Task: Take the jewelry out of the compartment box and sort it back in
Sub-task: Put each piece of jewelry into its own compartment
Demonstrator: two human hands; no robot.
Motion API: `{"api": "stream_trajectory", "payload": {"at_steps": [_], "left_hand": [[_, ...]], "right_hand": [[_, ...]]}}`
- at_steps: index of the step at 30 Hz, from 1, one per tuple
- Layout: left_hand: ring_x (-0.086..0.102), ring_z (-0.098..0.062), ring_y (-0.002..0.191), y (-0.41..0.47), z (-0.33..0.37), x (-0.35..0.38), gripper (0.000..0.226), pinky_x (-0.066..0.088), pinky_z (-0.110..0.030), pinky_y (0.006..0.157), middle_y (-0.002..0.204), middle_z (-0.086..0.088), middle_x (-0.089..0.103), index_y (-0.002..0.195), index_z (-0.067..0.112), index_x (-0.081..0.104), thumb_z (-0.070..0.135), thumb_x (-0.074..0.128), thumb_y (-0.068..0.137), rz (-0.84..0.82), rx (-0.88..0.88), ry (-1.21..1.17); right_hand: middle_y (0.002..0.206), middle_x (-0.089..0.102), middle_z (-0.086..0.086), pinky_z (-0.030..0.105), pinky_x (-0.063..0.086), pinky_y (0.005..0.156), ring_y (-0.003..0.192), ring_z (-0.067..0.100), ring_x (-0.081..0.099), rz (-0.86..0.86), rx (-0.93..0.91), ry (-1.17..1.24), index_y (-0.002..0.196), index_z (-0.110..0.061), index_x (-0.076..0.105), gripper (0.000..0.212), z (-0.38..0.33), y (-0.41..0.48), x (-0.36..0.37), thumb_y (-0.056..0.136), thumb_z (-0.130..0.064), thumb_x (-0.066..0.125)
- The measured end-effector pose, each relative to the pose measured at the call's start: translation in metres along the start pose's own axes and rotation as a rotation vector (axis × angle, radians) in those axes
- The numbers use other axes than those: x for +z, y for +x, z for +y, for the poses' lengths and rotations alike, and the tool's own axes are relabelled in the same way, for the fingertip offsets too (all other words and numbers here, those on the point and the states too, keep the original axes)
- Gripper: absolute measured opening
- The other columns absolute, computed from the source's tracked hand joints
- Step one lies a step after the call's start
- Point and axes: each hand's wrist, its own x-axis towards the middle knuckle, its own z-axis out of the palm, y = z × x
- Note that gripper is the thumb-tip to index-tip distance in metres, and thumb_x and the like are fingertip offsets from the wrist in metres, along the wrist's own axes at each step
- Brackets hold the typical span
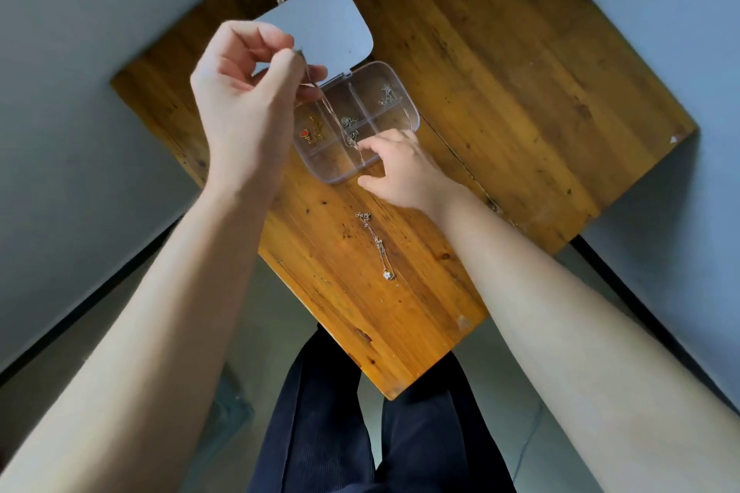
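Note:
A clear plastic compartment box (404, 102) lies open on the wooden table (500, 72), its lid (320, 28) tipped back. My left hand (244, 100) is raised above the box's left side, pinching one end of a thin chain (334, 120) that hangs down over the box. My right hand (404, 172) rests at the box's near edge and holds the chain's lower end between fingertips. Inside the box lie a red heart piece with gold bits (310, 131), dark silver pieces (349, 123) and a silver piece (386, 96). A necklace with a flower pendant (378, 248) lies on the table near me.
The table is small, with its near corner over my dark trousers (360, 432). Grey floor surrounds the table on all sides. A crack runs across the tabletop to the right of the box.

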Motion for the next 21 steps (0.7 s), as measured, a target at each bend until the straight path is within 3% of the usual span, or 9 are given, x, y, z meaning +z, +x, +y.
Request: {"api": "stream_trajectory", "payload": {"at_steps": [5,12,21], "left_hand": [[0.071,-0.025,0.075,0.003,0.018,-0.003,0.015,0.052,-0.032,0.062,0.083,-0.015,0.059,0.083,0.011,0.057,-0.004,0.055,0.081,-0.006,0.044,-0.063],[0.065,-0.022,0.068,0.000,0.026,-0.003,0.018,0.047,-0.029,0.058,0.075,-0.008,0.058,0.080,0.013,0.057,-0.006,0.056,0.082,0.012,0.075,-0.087],[0.069,-0.024,0.069,-0.009,-0.013,-0.001,0.018,0.053,-0.030,0.060,0.076,-0.006,0.064,0.082,0.015,0.060,-0.003,0.058,0.082,0.039,0.029,0.084]], "right_hand": [[0.137,0.056,0.003,0.038,0.039,0.106,0.134,0.022,0.038,0.072,0.027,-0.058,0.133,-0.019,0.059,0.038,0.003,0.006,0.002,0.097,-0.026,0.062],[0.139,0.056,0.005,0.037,0.041,0.106,0.134,0.022,0.040,0.083,0.042,-0.080,0.133,-0.016,0.061,0.035,0.002,0.008,0.000,0.099,-0.025,0.062],[0.133,0.059,0.009,0.036,0.040,0.105,0.131,0.024,0.043,0.100,0.000,-0.066,0.130,-0.009,0.063,0.034,0.007,0.010,0.004,0.098,-0.022,0.063]]}}
